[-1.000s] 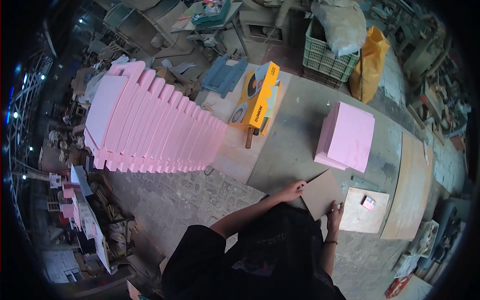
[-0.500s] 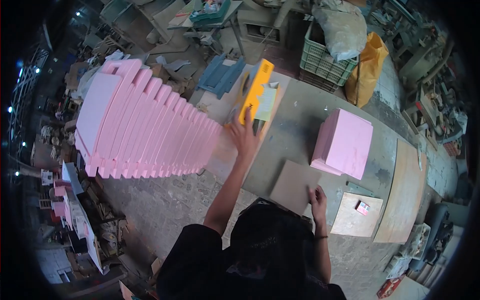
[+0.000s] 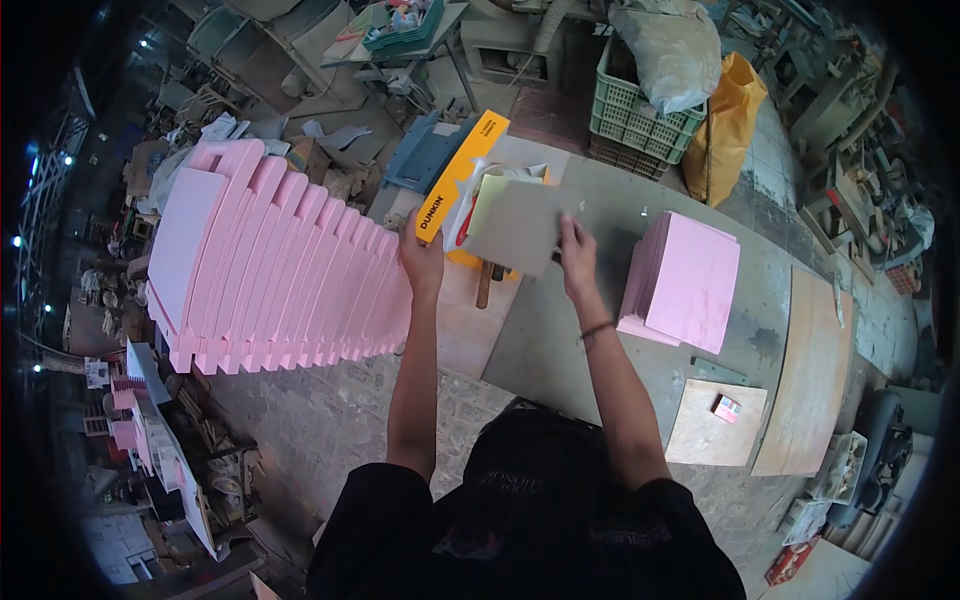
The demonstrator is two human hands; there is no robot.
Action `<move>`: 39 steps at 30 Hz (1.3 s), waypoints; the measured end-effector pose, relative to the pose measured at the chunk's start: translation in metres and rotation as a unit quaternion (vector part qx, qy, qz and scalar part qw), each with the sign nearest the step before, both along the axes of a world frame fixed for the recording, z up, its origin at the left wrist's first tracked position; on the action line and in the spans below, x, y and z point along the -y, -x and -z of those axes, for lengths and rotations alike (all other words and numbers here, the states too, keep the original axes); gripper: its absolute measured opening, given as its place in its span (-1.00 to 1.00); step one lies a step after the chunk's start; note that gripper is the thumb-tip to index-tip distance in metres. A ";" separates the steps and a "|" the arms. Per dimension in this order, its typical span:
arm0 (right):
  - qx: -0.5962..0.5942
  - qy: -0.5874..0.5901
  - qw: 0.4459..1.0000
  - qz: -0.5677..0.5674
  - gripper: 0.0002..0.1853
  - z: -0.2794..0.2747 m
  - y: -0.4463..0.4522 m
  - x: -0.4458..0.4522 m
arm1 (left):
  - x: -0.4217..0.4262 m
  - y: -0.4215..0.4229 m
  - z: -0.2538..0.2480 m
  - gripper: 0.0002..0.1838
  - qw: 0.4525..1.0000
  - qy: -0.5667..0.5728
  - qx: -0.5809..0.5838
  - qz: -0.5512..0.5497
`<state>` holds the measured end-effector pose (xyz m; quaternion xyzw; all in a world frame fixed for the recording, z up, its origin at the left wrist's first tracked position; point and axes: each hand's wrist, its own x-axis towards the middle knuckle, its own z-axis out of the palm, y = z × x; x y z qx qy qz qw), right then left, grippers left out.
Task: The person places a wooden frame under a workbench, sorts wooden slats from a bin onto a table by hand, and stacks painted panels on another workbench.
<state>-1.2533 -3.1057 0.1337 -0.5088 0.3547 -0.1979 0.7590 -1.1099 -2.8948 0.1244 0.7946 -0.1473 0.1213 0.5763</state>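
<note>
My left hand (image 3: pixel 422 258) grips the near end of the raised yellow lid of a Dunkin donut box (image 3: pixel 455 185). Pinched at its right edge by my right hand (image 3: pixel 577 255) is a flat grey-brown sheet (image 3: pixel 515 230), which covers part of the open box. Inside the box a pale green sheet (image 3: pixel 500 192) and something red (image 3: pixel 464 226) show; the rest is hidden. A tool's wooden handle (image 3: pixel 484 287) sticks out below the grey-brown sheet, its head mostly covered.
A long row of stacked pink chair-like parts (image 3: pixel 290 270) stands at left. On the grey table (image 3: pixel 560 330) are a pile of pink panels (image 3: pixel 690 285), a thin board (image 3: pixel 715 425) with a small box (image 3: pixel 727 408), and a plywood strip (image 3: pixel 805 380). Green crates (image 3: pixel 640 115) stand behind.
The grey-brown sheet has gone from the table's near edge up over the box in my right hand. My left hand has moved left with the lid, which swung open leftward.
</note>
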 end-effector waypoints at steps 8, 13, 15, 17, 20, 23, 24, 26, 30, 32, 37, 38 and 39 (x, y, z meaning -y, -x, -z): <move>0.038 0.055 0.991 -0.118 -0.59 0.022 0.077 0.000 | 0.007 0.013 -0.014 -0.46 0.996 -0.088 0.006 0.018; -0.011 0.014 0.988 -0.155 -0.75 0.023 0.212 -0.044 | 0.024 0.057 -0.022 -0.38 0.977 -0.170 0.093 0.084; -0.032 -0.012 0.993 -0.114 -0.76 0.004 0.251 -0.050 | 0.037 0.077 -0.026 -0.45 0.975 -0.171 0.118 0.075; -0.023 0.014 1.000 -0.007 -0.75 -0.017 0.280 -0.041 | 0.058 0.102 -0.033 -0.49 0.979 -0.137 0.120 0.090; -0.027 0.093 0.976 0.197 -0.72 -0.039 0.306 -0.014 | 0.085 0.141 -0.028 -0.51 0.978 -0.088 0.062 0.178; -0.065 0.259 0.904 0.335 -0.72 -0.042 0.301 0.034 | 0.125 0.198 -0.029 -0.44 0.942 -0.062 -0.025 0.330; -0.079 0.284 0.901 0.318 -0.66 -0.044 0.294 0.048 | 0.138 0.214 -0.025 -0.36 0.923 -0.058 -0.027 0.378; -0.126 0.319 0.907 0.243 -0.52 -0.041 0.287 0.063 | 0.157 0.238 -0.016 -0.20 0.891 -0.066 -0.027 0.447; -0.172 0.414 0.878 0.165 -0.38 -0.018 0.276 0.073 | 0.176 0.253 -0.008 -0.05 0.865 -0.063 -0.051 0.495; -0.177 0.369 0.899 0.156 -0.33 -0.012 0.274 0.071 | 0.176 0.250 -0.003 -0.04 0.864 -0.071 -0.054 0.495; -0.140 0.297 0.932 0.156 -0.21 -0.015 0.272 0.069 | 0.180 0.247 0.001 -0.07 0.852 -0.077 -0.063 0.514; -0.141 0.293 0.934 0.150 -0.18 -0.017 0.273 0.069 | 0.179 0.248 0.002 -0.08 0.854 -0.074 -0.059 0.512; -0.142 0.290 0.935 0.145 -0.14 -0.020 0.273 0.069 | 0.179 0.250 0.003 -0.09 0.855 -0.071 -0.054 0.511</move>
